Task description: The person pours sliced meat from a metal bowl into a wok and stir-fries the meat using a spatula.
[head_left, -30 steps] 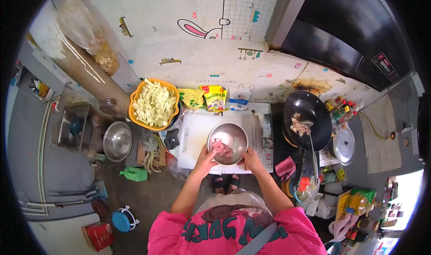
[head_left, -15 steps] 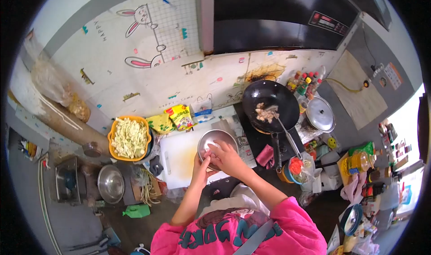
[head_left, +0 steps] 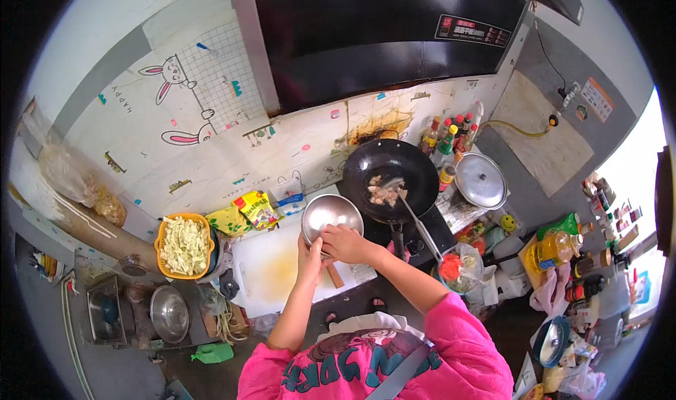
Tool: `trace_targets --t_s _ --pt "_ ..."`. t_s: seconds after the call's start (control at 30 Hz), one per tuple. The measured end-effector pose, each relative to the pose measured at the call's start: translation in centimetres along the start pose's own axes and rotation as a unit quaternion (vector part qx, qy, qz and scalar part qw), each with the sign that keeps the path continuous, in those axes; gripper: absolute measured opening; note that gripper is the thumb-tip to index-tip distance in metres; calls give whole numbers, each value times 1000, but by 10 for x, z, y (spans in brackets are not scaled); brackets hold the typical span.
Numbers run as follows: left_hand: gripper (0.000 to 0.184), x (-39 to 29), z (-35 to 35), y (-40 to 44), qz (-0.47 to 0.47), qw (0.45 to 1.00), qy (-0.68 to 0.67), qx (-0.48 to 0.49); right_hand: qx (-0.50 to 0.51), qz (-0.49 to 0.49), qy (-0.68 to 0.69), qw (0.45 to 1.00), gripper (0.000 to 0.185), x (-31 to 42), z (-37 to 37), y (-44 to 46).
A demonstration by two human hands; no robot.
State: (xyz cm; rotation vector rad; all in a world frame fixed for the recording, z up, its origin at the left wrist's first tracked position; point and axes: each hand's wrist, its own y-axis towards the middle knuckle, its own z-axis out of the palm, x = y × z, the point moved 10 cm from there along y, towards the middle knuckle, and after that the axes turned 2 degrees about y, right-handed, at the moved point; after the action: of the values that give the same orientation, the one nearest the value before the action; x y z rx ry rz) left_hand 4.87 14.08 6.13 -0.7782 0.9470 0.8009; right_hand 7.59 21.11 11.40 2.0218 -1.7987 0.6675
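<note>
A metal bowl [head_left: 333,211] is held up above the white cutting board [head_left: 264,270], close to the wok. My left hand [head_left: 310,260] grips the bowl from its near left side. Against the near rim, my right hand [head_left: 343,244] is closed on the bowl, its fingertips partly hidden. Below the hands, a wooden handle [head_left: 334,275] shows on the board; whatever it belongs to is covered. The black wok [head_left: 359,167] on the stove holds pieces of cooked meat [head_left: 386,191]. A spatula [head_left: 421,229] rests in it, its handle pointing toward me.
Left of the board stands a yellow basket [head_left: 160,255] of cut pale vegetables. Seasoning bags [head_left: 257,210] lean along the wall. Sauce bottles [head_left: 445,141] and a lidded pot [head_left: 481,180] stand right of the wok. A plastic bag with red contents [head_left: 465,266] sits by the stove's front.
The bowl and both hands have moved toward the wok. My right hand has come from inside the bowl to its near rim. The view has shifted right, uncovering the wooden handle.
</note>
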Motion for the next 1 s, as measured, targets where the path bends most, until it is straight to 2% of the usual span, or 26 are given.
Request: trace_targets --t_s 0.03,0.13,0.23,0.33,0.43,0.5,0.57,0.6,0.67,0.77,0.8,0.83,0.9,0.93,0.97,1.0 --pt "42 3 5 1 -8 1000 -11 5 -7 -9 -3 1000 30 -2 -6 -3" --pt "43 4 24 3 -18 999 -38 20 -163 -57 -116 978 30 8 -44 -23" --pt "47 2 34 3 -10 999 -41 22 -61 -31 -62 996 29 -11 -34 -17" --pt "55 -1 42 21 15 999 -27 11 -10 -120 -83 989 28 -32 -15 -2" --pt "62 -14 63 39 30 1000 -1 2 -16 -70 -12 997 28 -53 -44 3" --pt "65 -15 76 59 40 999 7 -17 -32 -93 -14 995 28 -71 -59 10" --pt "71 -9 89 84 26 999 18 -12 -57 -242 -25 968 24 -79 -74 13" --pt "74 -6 95 94 16 1000 19 -11 -58 -159 35 985 20 -107 -78 23" --pt "83 13 100 130 2 999 32 -14 -42 -142 -39 988 21 -125 -84 26" --pt "79 22 103 160 43 992 88 -84 -54 -129 -102 985 19 -146 -94 28" --pt "77 31 86 188 161 962 176 -134 -64 -127 -115 983 18 -152 -96 27" --pt "74 20 91 187 188 944 219 -161 -74 -124 -128 981 16 -157 -98 26" --pt "70 4 99 180 236 897 306 -213 -62 -106 -183 975 22 -182 -89 30" --pt "70 3 100 183 230 889 330 -220 -61 -97 -203 972 22 -192 -86 30" --pt "71 3 97 186 222 899 303 -225 -60 -87 -223 969 23 -202 -82 30" --pt "71 5 92 192 215 908 277 -229 6 -33 -265 964 30 -205 -85 26"
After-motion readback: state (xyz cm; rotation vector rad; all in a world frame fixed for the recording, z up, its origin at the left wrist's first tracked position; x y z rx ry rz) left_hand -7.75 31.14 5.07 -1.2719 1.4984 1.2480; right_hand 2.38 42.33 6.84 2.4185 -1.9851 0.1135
